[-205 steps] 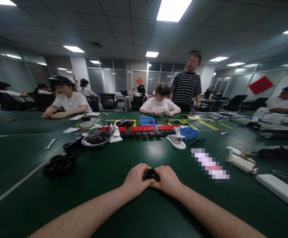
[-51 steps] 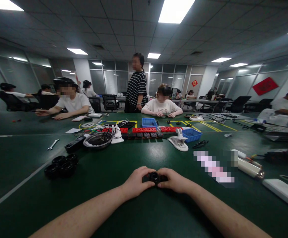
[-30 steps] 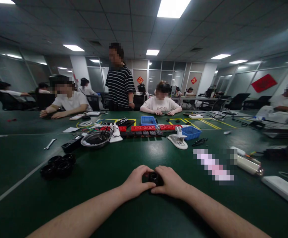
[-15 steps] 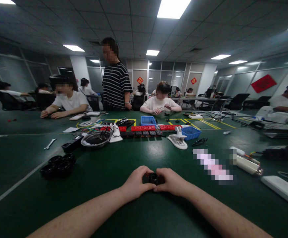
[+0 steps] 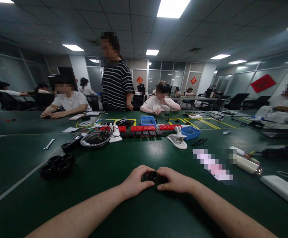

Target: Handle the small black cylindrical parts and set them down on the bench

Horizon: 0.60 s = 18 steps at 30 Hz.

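Between my hands, low over the green table, is a small black round part with a hole in its top. My left hand grips it from the left, thumb in front and fingers behind. From the other side my right hand curls around it, its thumb near the front and its fingertips at the far edge. Dark material also shows inside the right hand's grip, but its shape is unclear. A cluster of black ring-shaped parts lies to the left of my hands.
Ahead are a metal bowl, a white clip base, red strips and a blue bin. A wrench lies left; a cream cylinder and a white bar lie right. People sit across the table; a person in stripes stands.
My right thumb has moved slightly right, away from the left thumb, and the right grip has widened a little. The black part stays between my hands. The standing person has shifted slightly.
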### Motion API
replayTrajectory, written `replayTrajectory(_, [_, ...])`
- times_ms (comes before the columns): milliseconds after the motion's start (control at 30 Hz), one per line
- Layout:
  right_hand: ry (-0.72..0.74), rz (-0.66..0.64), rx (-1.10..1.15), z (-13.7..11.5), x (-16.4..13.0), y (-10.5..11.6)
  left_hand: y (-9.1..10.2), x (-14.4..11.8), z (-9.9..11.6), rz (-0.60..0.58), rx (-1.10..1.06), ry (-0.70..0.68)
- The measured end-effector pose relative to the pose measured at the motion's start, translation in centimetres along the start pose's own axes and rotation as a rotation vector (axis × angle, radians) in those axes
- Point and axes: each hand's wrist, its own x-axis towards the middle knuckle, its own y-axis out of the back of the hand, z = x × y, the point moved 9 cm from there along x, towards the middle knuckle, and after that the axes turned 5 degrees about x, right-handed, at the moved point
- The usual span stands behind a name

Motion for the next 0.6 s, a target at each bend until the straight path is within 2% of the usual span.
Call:
replayTrajectory(167, [-0.029,0.045,0.132,0.7,0.4,-0.3,0.1,-0.1,0.1,0.046,0.015,0.01])
replayTrajectory(267, [-0.091,0.087,0.114,1.1,0.5,-0.5,0.1,-0.2,0.2,0.071,0.033,0.031])
replayTrajectory(367, [-0.151,0.141,0.004,1.1,0.5,-0.2,0.3,-0.4,0.0,0.102,0.056,0.064])
replayTrajectory(600, [-0.169,0.242,-0.375,-0.3,0.6,-0.1,0.4,-0.5,-0.2,0.134,0.093,0.108])
